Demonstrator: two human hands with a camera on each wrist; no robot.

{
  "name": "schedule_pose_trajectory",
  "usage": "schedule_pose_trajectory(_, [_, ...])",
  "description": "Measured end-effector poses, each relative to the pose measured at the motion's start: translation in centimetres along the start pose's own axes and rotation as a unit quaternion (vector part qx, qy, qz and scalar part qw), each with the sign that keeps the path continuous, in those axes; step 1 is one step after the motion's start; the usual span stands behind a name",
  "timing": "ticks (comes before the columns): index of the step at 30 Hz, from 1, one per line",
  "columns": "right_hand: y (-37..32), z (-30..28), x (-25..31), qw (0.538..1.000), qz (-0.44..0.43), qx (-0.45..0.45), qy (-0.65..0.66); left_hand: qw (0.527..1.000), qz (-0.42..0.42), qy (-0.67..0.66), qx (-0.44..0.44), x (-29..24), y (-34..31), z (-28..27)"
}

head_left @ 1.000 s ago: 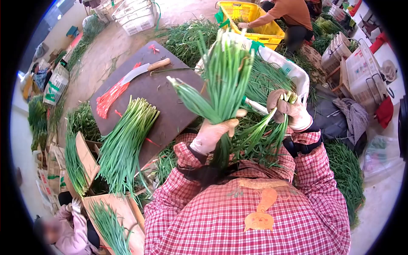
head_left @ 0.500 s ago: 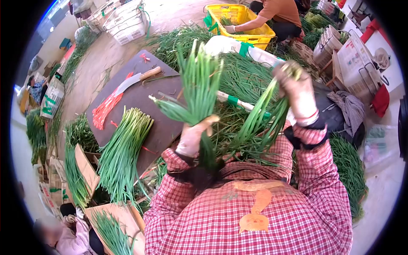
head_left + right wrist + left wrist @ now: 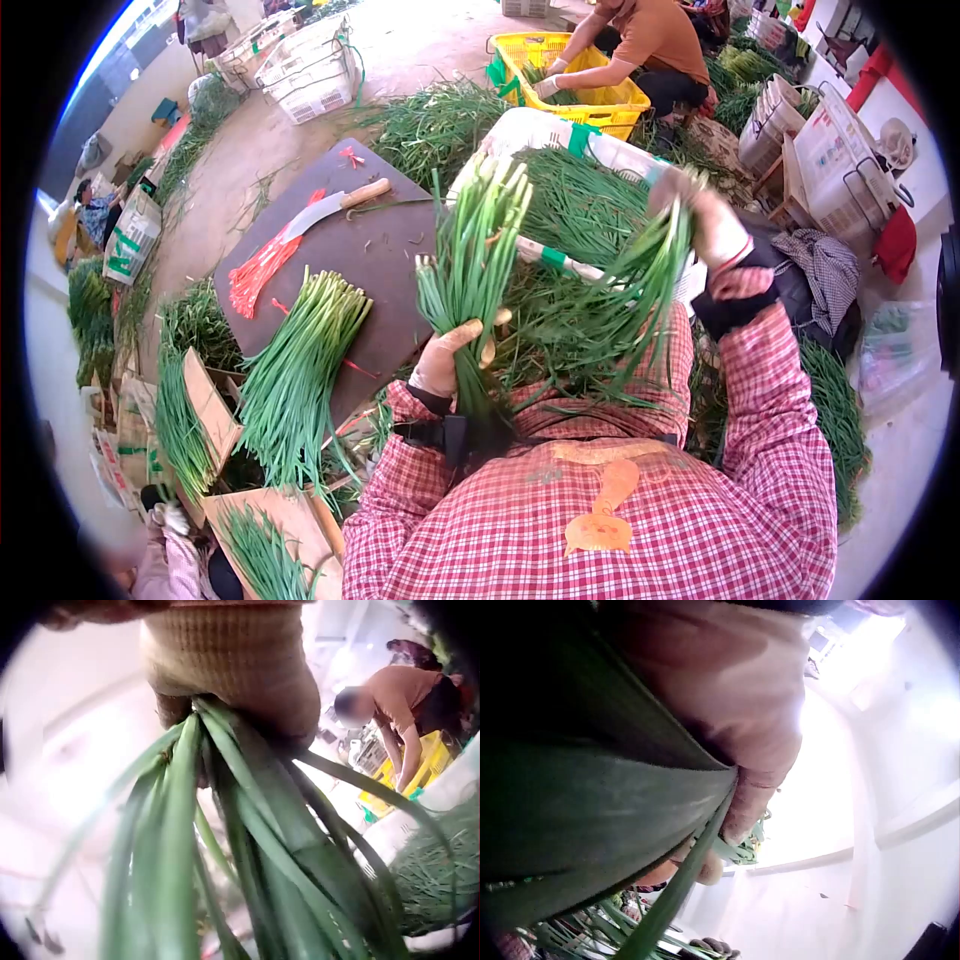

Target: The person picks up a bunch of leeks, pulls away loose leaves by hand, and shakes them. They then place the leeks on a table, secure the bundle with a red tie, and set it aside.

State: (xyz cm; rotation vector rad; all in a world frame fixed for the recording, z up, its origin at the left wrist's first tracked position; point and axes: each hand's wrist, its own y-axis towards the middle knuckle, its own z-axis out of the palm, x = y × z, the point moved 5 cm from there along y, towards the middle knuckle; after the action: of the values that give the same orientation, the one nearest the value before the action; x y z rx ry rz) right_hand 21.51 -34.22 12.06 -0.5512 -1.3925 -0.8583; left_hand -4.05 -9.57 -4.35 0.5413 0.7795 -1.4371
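Compared with half a second ago, the bunch of green stems (image 3: 480, 250) in the left hand (image 3: 447, 360) stands narrower: the side stems that stuck out to the left now lie almost upright against the rest. The loose stems (image 3: 655, 275) under the right hand (image 3: 718, 232) have swung up and fan out wider toward the middle, while the knife (image 3: 325, 210) and the tied red strips (image 3: 262, 275) keep their places on the dark table (image 3: 395, 265). The bunch has pale, uneven cut ends at the top and darker flat leaves below. The loose stems are long, thin and bent, spreading downward from the right hand. The left hand is wrapped round the lower part of the bunch, with thumb and fingers curled about it, in front of the person's body. The right hand, raised apart from it, grips the loose stems by their pale ends; it is blurred from above, so its exact finger placing is hard to tell. Another thick bundle (image 3: 305, 365) lies on the table's near edge, left of both hands.
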Motion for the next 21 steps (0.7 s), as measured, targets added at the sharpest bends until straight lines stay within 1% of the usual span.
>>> schedule_pose_trajectory(1, [-0.5,2.1,-0.3,0.991,-0.047,0.114,-0.049,1.0,0.01,0.007,0.02,0.0,0.1,0.4])
schedule_pose_trajectory(2, [-1.4,3.4,-1.4,0.992,0.01,0.123,0.026,1.0,-0.004,0.002,0.013,0.2,0.0,0.4])
schedule_pose_trajectory(3, [-2.3,5.0,-2.4,0.984,0.068,0.13,0.103,1.0,0.004,-0.004,0.015,0.2,0.0,1.0])
schedule_pose_trajectory(5, [-2.8,5.7,-4.5,0.98,0.153,0.107,0.063,0.999,0.017,-0.014,0.023,0.0,0.1,2.3])
schedule_pose_trajectory(6, [-3.3,6.4,-5.4,0.978,0.184,0.054,0.083,0.999,0.009,-0.012,0.036,0.4,0.0,2.3])
schedule_pose_trajectory(7, [-3.7,7.8,-4.7,0.986,0.163,0.037,0.013,0.999,-0.007,-0.023,0.045,0.6,0.0,2.5])
schedule_pose_trajectory(9, [-4.0,9.8,-3.7,0.986,0.156,0.042,-0.049,0.996,-0.038,-0.049,0.059,1.1,-0.1,2.9])
schedule_pose_trajectory(10, [-4.1,10.2,-4.0,0.985,0.155,0.046,-0.054,0.994,-0.058,-0.048,0.073,1.4,-0.1,2.8])
schedule_pose_trajectory(11, [-3.9,10.2,-4.9,0.987,0.144,0.043,-0.054,0.995,-0.062,-0.045,0.066,1.6,0.0,2.7])
schedule_pose_trajectory(13, [-4.1,10.3,-5.3,0.984,0.159,0.057,-0.064,0.995,-0.067,-0.04,0.055,1.5,0.0,3.3])
schedule_pose_trajectory(14, [-4.4,10.4,-5.7,0.979,0.099,0.149,-0.094,0.996,-0.06,-0.043,0.046,1.5,0.1,3.2])
schedule_pose_trajectory(15, [-5.1,10.6,-6.1,0.962,0.037,0.239,-0.124,0.997,-0.052,-0.046,0.037,1.5,0.1,2.9])
schedule_pose_trajectory(16, [-6.5,12.3,-5.0,0.922,0.009,0.337,-0.189,0.997,-0.043,-0.051,0.027,1.6,0.2,2.7])
schedule_pose_trajectory(17, [-8.4,13.1,-4.1,0.849,0.106,0.451,-0.254,0.998,-0.042,-0.042,0.019,1.6,0.1,2.2])
schedule_pose_trajectory(19, [-8.8,12.2,-4.0,0.857,0.148,0.427,-0.245,0.999,-0.041,-0.024,0.003,1.4,0.0,1.5])
schedule_pose_trajectory(20, [-7.6,10.2,-5.4,0.928,0.181,0.314,-0.089,0.999,-0.017,-0.025,0.009,1.1,0.0,1.7])
schedule_pose_trajectory(21, [-6.3,8.0,-6.8,0.958,0.205,0.186,0.072,0.999,-0.019,-0.024,0.016,1.3,-0.1,1.7])
